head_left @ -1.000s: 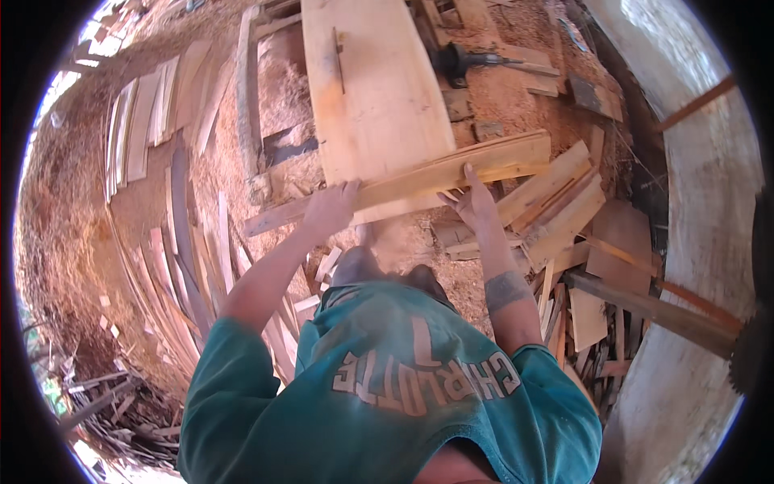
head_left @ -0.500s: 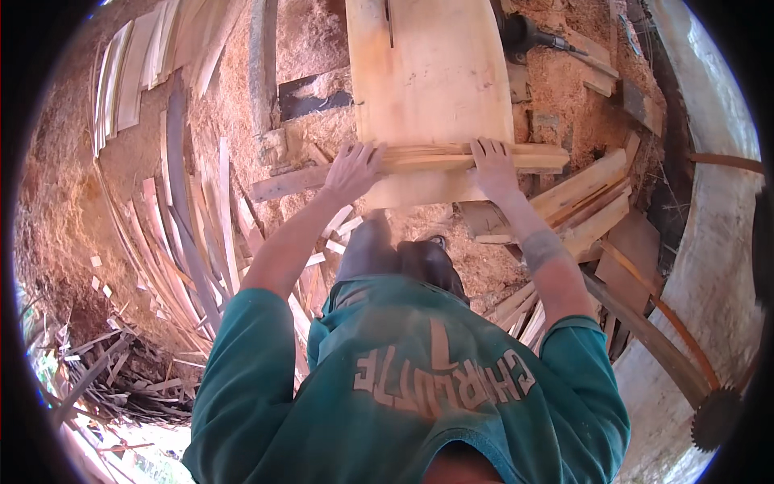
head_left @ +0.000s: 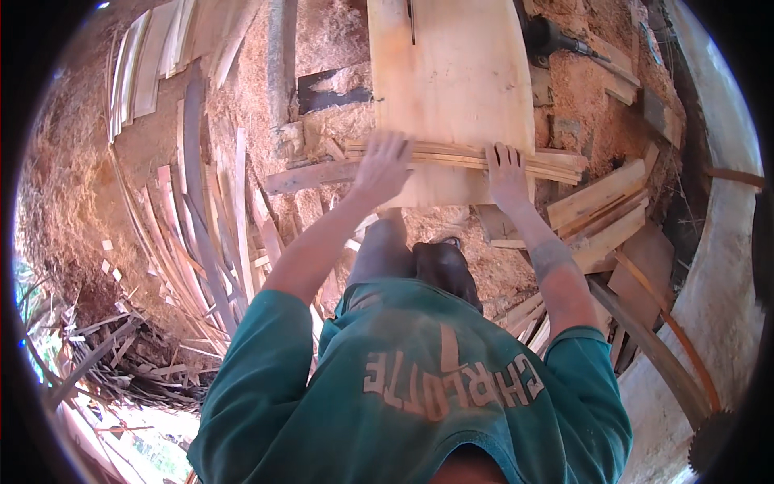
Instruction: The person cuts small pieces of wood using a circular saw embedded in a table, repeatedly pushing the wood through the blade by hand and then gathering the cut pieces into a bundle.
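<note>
On broad pale wooden table [head_left: 451, 81], near end: thin tan wooden slats [head_left: 451, 159], crosswise
Left hand [head_left: 383, 171]: fingers blurred over slats
Right hand [head_left: 507, 177]: fingers bent over slats, perhaps steadying
Grip: I can't tell, either hand

My bare left hand [head_left: 382, 173] is palm down, fingers spread, slightly blurred; my bare right hand [head_left: 508, 181] bends its fingers, and both bare forearms [head_left: 325, 232] extend forward.

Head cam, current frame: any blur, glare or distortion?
Head view: left hand blurred, worst at the fingers; right hand noticeably crisper. Head view: lower-left rim blown out to white. Head view: fisheye distortion, with the long pale slab bowing along the right rim and corners black.
</note>
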The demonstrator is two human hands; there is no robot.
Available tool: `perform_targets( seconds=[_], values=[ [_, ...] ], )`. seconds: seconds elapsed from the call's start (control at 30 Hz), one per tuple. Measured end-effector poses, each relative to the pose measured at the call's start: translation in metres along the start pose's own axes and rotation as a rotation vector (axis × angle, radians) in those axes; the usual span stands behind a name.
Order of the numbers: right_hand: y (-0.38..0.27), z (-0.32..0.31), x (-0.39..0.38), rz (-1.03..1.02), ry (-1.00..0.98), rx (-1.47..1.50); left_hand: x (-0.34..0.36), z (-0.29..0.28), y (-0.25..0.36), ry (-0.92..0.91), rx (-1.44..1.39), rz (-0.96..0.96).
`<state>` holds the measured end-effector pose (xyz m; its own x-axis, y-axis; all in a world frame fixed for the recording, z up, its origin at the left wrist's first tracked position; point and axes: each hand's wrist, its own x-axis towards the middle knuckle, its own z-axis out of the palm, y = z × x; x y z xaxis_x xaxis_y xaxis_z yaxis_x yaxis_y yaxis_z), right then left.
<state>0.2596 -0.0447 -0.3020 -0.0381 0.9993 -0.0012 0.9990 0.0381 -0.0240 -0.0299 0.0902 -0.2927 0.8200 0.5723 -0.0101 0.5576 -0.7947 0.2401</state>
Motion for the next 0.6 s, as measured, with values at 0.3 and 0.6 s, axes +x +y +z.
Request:
perform_targets(
  seconds=[0.3,0.6],
  values=[
    [0.026,-0.028,-0.021,0.313,0.158,0.249,-0.003,0.032,-0.004,-0.006,0.104,-0.047],
    [0.090,-0.042,-0.073,0.337,0.034,0.136,0.013,0.021,0.015,0.060,0.141,0.015]
  ],
)
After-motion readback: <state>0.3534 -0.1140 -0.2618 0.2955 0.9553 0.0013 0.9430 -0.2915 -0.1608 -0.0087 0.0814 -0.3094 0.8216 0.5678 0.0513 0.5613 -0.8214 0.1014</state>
